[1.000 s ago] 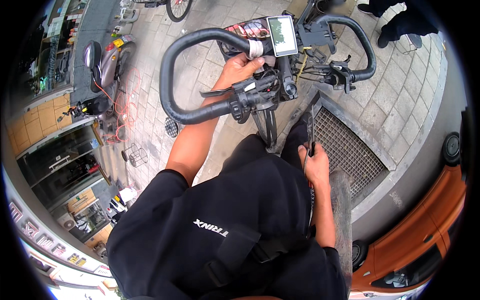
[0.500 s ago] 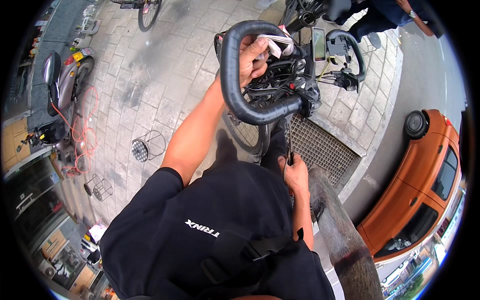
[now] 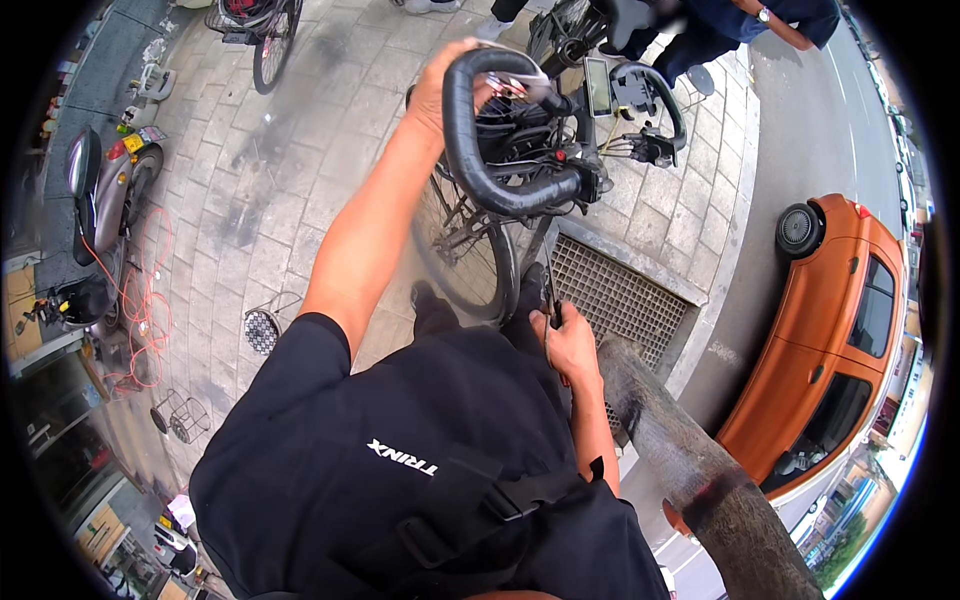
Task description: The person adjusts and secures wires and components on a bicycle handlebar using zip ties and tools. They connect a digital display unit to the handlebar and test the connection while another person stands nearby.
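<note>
A black-wrapped drop handlebar (image 3: 465,170) curves in front of me on a bicycle. My left hand (image 3: 436,92) is at the outer far side of its loop, with some fingers showing inside the loop. A thin pale strip (image 3: 515,60) runs from that hand across the bar toward its far end, and the hand is closed on it. Lower down, near my right thigh, my right hand (image 3: 568,348) is closed around a slim dark tool (image 3: 548,318). Its kind is hard to make out. The bicycle wheel (image 3: 465,255) stands below the handlebar.
A small display (image 3: 597,87) is fixed by the bars. A metal grate (image 3: 620,290) and a tree trunk (image 3: 690,450) are at my right, with an orange car (image 3: 810,340) beyond. A stool (image 3: 262,330), an orange cord (image 3: 150,310) and a scooter (image 3: 110,185) are at left. Another person (image 3: 745,30) stands far right.
My left hand has moved from inside the handlebar loop to its outer far side, and the strip now crosses the bar. My right hand keeps its hold on the tool. The view has shifted.
</note>
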Demonstrator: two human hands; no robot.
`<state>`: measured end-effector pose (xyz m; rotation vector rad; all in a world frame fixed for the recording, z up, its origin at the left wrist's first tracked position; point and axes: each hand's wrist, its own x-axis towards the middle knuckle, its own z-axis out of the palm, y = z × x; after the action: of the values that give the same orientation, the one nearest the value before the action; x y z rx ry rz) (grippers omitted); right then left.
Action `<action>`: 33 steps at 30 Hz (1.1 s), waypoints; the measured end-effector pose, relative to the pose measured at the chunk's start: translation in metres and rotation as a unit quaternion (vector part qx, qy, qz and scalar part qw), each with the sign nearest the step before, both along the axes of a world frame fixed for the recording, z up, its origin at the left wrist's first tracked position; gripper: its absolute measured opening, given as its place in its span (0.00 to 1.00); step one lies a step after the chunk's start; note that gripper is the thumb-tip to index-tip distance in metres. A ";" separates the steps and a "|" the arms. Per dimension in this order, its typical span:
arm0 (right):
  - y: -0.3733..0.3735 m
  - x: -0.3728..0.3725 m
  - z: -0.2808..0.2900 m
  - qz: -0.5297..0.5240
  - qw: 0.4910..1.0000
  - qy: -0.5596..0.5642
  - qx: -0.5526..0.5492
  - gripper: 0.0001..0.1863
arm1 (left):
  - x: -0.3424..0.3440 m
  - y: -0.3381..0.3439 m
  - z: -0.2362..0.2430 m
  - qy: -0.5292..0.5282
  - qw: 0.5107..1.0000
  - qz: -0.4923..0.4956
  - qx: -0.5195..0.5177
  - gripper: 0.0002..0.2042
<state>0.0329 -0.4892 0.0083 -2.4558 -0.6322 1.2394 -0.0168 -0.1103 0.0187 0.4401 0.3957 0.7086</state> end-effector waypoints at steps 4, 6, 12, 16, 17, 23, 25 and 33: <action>-0.018 0.012 -0.011 0.000 1.000 -0.007 -0.027 0.24 | -0.050 0.031 0.005 -0.125 0.982 0.008 0.141 0.14; -0.027 0.015 -0.015 0.007 0.999 -0.012 -0.036 0.24 | -0.078 0.030 0.009 -0.085 0.982 0.062 0.159 0.15; -0.013 0.005 -0.019 0.052 0.997 -0.031 -0.054 0.26 | -0.084 0.008 0.053 0.100 0.952 0.105 0.269 0.14; 0.002 -0.006 -0.034 0.078 0.996 -0.004 -0.047 0.26 | -0.090 -0.007 -0.015 0.353 0.896 0.114 0.245 0.13; 0.006 -0.010 -0.038 0.092 0.995 0.000 -0.048 0.25 | -0.090 -0.023 -0.033 0.360 0.900 0.094 0.226 0.15; 0.034 -0.037 -0.071 0.158 0.986 0.039 -0.042 0.22 | -0.162 -0.160 -0.120 0.290 0.949 0.029 -0.122 0.14; 0.042 -0.045 -0.098 0.128 0.986 0.089 -0.057 0.22 | -0.190 -0.205 -0.163 0.177 0.951 0.012 -0.252 0.14; 0.131 -0.116 -0.188 0.315 0.932 0.136 -0.122 0.26 | -0.298 -0.274 -0.246 -0.129 0.910 0.149 -0.365 0.32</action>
<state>-0.0827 -0.3586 -0.1796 -2.2632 -1.3158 1.9556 -0.3150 -0.3844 -0.2275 -0.4326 0.4491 0.8429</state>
